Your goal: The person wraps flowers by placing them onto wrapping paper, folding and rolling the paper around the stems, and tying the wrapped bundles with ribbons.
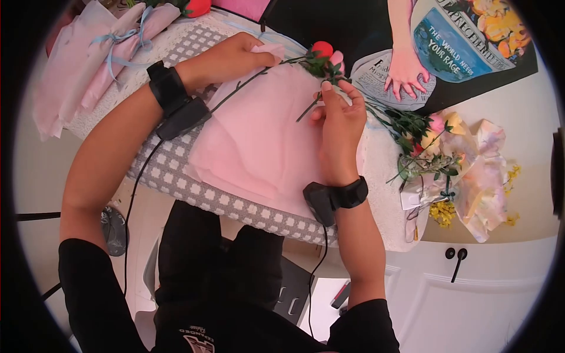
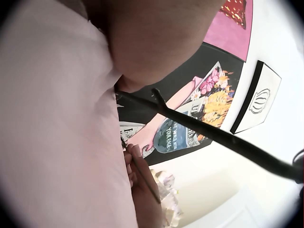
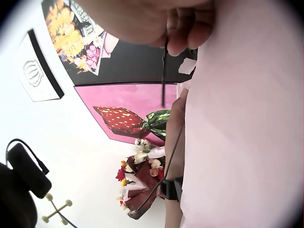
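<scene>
A sheet of pink wrapping paper [image 1: 253, 135] lies folded over the table's near side. My left hand [image 1: 235, 59] pinches its upper left corner between thumb and fingers. Just below that thumb runs a long dark stem [image 2: 209, 126], leading up to a red artificial rose [image 1: 322, 49] at the paper's far edge. My right hand [image 1: 341, 129] pinches the stem of a pink artificial rose [image 1: 336, 61]; its cut end [image 1: 301, 116] points down left over the paper. In the right wrist view this stem [image 3: 164, 80] sticks out from the curled fingers.
Wrapped pink bouquets [image 1: 100, 65] with blue ribbon lie at the far left. On the right are loose flowers [image 1: 421, 132], a glass jar [image 1: 406, 167] and patterned wrapping paper [image 1: 485, 176]. A grey-and-white checked cloth [image 1: 176, 176] covers the table edge. Behind stands a dark painting [image 1: 329, 23].
</scene>
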A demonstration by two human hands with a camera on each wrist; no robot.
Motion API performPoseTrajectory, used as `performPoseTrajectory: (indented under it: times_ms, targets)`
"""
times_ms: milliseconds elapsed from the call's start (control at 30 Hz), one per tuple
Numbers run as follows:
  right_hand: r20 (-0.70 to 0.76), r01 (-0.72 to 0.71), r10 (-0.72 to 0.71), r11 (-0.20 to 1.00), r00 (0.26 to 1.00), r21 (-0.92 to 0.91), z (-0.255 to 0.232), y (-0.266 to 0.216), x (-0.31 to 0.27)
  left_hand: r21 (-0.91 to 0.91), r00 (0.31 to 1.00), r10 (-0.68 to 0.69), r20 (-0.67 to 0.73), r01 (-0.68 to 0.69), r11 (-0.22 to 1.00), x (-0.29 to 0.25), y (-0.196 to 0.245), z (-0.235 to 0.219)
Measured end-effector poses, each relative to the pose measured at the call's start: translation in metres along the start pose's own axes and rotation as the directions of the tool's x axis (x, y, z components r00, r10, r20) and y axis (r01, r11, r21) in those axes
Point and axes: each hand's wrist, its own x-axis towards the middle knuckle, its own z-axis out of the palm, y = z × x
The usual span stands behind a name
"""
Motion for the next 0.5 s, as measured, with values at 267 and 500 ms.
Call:
performPoseTrajectory:
  times_ms: [267,500]
  targets:
    - [0.132,-0.005,0.023,0.991,0.991,-0.135,0.000,-0.001,0.001,-0.154,0.995,-0.018,0.102,0.033,0.988,-0.008,0.012,0.002]
    - [0.122,0.107,-0.086,0.979,0.989,-0.175,0.002,0.001,-0.003,-0.025,0.992,0.037,0.119,-0.035,0.999,-0.012,0.016,0.006]
